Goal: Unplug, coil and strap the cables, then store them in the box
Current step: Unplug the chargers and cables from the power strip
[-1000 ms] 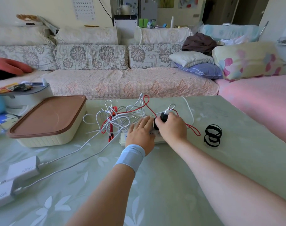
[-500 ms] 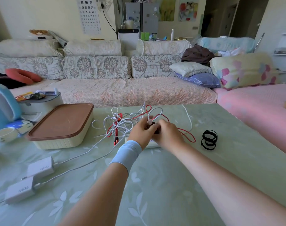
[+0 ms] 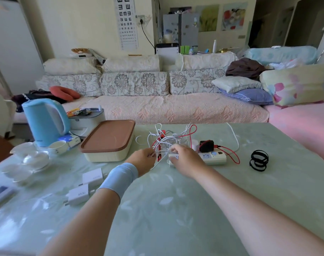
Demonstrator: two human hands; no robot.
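Sliding left off the plug [image 3: 206, 145], hands [image 3: 142, 160] [image 3: 187, 160] (blurred) reach cables [image 3: 166, 139].

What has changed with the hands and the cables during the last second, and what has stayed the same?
The right hand let go of the black adapter, which sits on the power strip, and moved left to grip the strip's end. The left hand left the strip and now pinches the white cables. The box, still lidded, and the black straps stayed put.
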